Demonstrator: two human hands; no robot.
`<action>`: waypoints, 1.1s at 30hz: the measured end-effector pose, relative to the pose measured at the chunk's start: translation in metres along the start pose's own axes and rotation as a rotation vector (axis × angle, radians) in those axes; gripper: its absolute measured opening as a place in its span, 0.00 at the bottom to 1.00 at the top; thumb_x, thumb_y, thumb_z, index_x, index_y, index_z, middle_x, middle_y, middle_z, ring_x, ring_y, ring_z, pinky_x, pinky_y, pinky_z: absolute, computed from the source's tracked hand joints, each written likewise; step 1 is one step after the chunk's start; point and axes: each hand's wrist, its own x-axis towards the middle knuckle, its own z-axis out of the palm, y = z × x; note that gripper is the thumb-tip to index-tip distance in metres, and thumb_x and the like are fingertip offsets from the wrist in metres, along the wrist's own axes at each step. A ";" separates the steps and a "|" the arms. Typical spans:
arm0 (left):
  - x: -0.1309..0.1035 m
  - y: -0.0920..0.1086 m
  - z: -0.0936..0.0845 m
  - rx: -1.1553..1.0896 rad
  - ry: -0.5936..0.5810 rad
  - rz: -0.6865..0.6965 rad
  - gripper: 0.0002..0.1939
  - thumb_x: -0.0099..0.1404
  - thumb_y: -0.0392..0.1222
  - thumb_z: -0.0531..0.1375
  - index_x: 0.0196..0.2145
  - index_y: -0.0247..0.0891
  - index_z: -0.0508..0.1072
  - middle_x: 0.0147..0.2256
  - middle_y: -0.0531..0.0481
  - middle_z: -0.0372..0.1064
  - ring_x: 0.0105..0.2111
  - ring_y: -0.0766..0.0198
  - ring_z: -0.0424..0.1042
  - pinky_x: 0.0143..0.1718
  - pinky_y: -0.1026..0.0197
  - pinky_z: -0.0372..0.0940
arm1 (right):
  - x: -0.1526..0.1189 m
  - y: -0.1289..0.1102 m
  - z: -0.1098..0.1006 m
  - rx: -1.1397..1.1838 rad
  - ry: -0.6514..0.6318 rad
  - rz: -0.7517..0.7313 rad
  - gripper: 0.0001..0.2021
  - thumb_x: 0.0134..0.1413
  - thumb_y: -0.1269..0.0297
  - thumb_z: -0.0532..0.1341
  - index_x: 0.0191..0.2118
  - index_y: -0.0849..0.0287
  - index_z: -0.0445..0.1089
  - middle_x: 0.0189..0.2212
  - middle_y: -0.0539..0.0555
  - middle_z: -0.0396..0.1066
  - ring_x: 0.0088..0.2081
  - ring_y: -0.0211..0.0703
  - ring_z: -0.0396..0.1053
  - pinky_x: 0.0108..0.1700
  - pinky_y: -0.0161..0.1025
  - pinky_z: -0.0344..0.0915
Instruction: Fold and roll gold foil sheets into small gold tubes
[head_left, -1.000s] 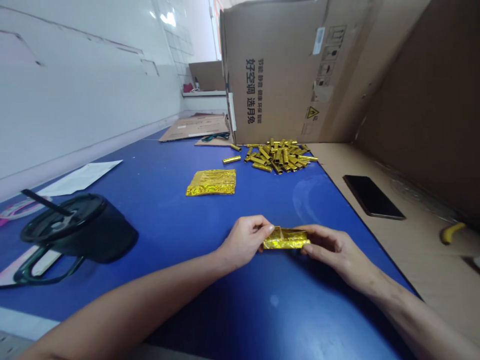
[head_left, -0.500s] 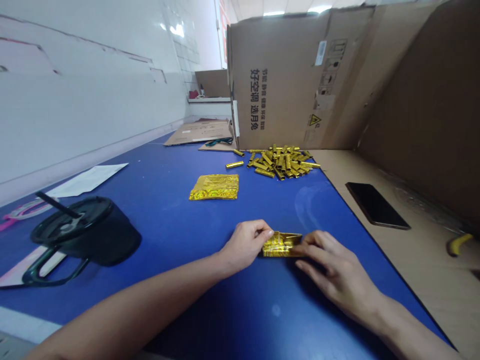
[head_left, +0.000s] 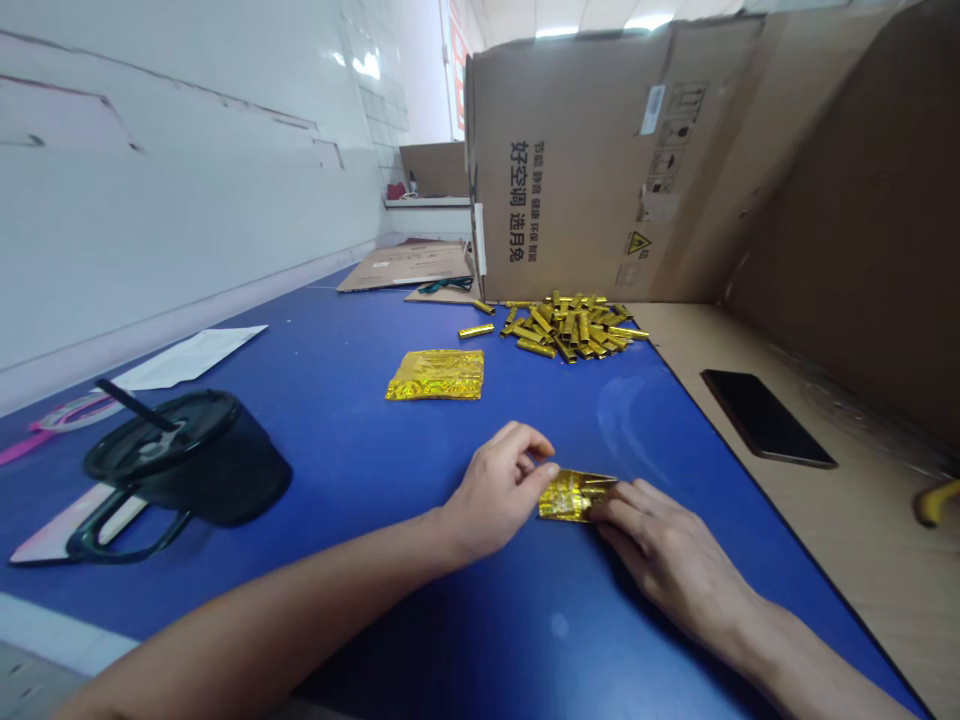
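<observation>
A small sheet of gold foil paper [head_left: 571, 496], creased and partly folded, lies on the blue table in front of me. My left hand [head_left: 504, 488] is at its left edge, the thumb tip touching the upper left corner and the curled fingers parted above it. At the other end, the fingers of my right hand [head_left: 664, 535] grip the sheet's right side and hide that end. Farther back is a flat stack of gold foil sheets [head_left: 435, 375]. A pile of short folded gold foil tubes [head_left: 574, 328] lies beyond it, against the cardboard.
A dark lidded mug [head_left: 214, 460] with a straw stands at the left, near white paper [head_left: 195, 357]. A large cardboard box [head_left: 585, 180] rises behind the pile. On the right, a black phone [head_left: 765, 415] rests on cardboard, with something yellow [head_left: 934, 503] near the edge.
My left fingers have lifted and parted from the thumb. My right fingers have closed in on the foil's right end, and the sheet looks flatter. The whole view has shifted slightly.
</observation>
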 end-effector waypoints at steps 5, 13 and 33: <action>-0.004 0.007 -0.001 0.188 -0.320 0.153 0.04 0.57 0.38 0.55 0.31 0.36 0.67 0.29 0.52 0.66 0.29 0.68 0.65 0.32 0.66 0.60 | -0.001 0.002 0.002 0.039 0.021 0.083 0.08 0.54 0.71 0.48 0.32 0.56 0.63 0.26 0.51 0.66 0.28 0.39 0.62 0.30 0.37 0.59; -0.004 -0.004 0.007 0.366 -0.391 0.137 0.07 0.59 0.33 0.50 0.33 0.38 0.67 0.31 0.52 0.65 0.33 0.66 0.65 0.36 0.65 0.59 | 0.000 0.001 0.001 0.118 0.014 0.135 0.06 0.54 0.71 0.49 0.29 0.56 0.60 0.25 0.50 0.65 0.28 0.39 0.63 0.30 0.36 0.60; -0.004 -0.006 0.008 0.645 -0.416 0.334 0.07 0.61 0.35 0.49 0.31 0.36 0.66 0.32 0.49 0.62 0.33 0.64 0.62 0.34 0.63 0.59 | 0.001 -0.003 -0.003 -0.137 -0.028 0.047 0.11 0.56 0.68 0.48 0.31 0.57 0.68 0.26 0.52 0.64 0.28 0.39 0.62 0.29 0.37 0.61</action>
